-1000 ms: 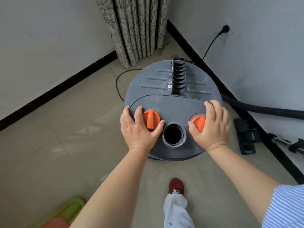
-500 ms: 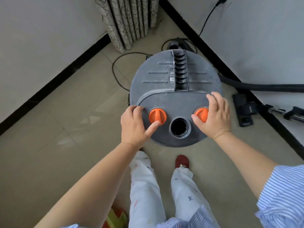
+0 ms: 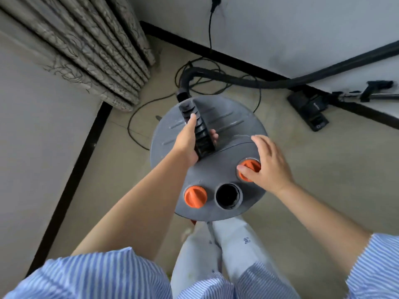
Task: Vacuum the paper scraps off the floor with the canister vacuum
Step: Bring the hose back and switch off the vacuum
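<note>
The grey round canister vacuum [image 3: 228, 126] stands on the floor in front of my legs. My left hand [image 3: 190, 141] grips its black ribbed carry handle [image 3: 195, 128], fingers wrapped underneath. My right hand [image 3: 265, 165] rests on the lid, thumb and fingers around the right orange knob [image 3: 248, 168]. The left orange knob [image 3: 195, 196] and an open black port [image 3: 227, 196] lie uncovered near me. A black hose [image 3: 248, 80] runs from the canister's far side to the right. No paper scraps show.
The black floor nozzle [image 3: 308, 110] and its wand [image 3: 367, 96] lie by the right wall. A power cord [image 3: 210, 29] hangs from a wall plug and loops on the floor behind the canister. A patterned curtain [image 3: 90, 52] hangs in the corner at left.
My left hand left the left orange knob and took hold of the black carry handle. I stepped closer, and the view swung so the canister looks turned. My right hand stayed at the right knob.
</note>
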Available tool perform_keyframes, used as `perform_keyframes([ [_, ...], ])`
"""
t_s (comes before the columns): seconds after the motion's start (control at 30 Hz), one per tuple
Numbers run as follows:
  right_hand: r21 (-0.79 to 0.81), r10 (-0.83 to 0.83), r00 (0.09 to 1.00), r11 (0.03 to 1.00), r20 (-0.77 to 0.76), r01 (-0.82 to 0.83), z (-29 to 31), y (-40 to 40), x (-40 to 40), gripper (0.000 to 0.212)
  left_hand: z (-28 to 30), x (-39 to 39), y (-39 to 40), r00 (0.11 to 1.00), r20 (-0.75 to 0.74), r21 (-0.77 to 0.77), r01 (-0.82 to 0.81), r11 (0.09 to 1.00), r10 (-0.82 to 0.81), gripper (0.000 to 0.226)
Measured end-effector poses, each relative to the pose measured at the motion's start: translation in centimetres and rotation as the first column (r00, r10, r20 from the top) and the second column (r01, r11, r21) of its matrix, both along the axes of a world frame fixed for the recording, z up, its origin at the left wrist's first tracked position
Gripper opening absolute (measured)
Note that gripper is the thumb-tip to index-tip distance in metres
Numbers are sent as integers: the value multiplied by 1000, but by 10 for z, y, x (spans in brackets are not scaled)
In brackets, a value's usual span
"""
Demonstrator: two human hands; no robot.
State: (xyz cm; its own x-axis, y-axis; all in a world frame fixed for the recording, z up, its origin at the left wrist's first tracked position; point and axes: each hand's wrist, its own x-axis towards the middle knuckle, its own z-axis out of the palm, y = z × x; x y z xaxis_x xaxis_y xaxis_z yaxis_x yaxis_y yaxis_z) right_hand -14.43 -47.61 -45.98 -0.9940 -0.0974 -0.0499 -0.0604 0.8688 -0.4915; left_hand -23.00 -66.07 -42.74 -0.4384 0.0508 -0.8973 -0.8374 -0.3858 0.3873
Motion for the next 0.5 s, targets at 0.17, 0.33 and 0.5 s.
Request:
perform_keyframes([
  [0.17,-83,-93,992,993,-83,86,-6,1,2,64,-3,-9,11,995,103,-133,-4,991,18,36],
  [0.33,-65,-195,974,980,-117,188,-9,-15,-2,58,8,-28,11,981,190,-237,91,967,-46,39],
  [0.5,-52,-316,941,949,-122,312,0,-58,-8,54,19,-57,-12,967,178,-204,218,954,-183,37],
])
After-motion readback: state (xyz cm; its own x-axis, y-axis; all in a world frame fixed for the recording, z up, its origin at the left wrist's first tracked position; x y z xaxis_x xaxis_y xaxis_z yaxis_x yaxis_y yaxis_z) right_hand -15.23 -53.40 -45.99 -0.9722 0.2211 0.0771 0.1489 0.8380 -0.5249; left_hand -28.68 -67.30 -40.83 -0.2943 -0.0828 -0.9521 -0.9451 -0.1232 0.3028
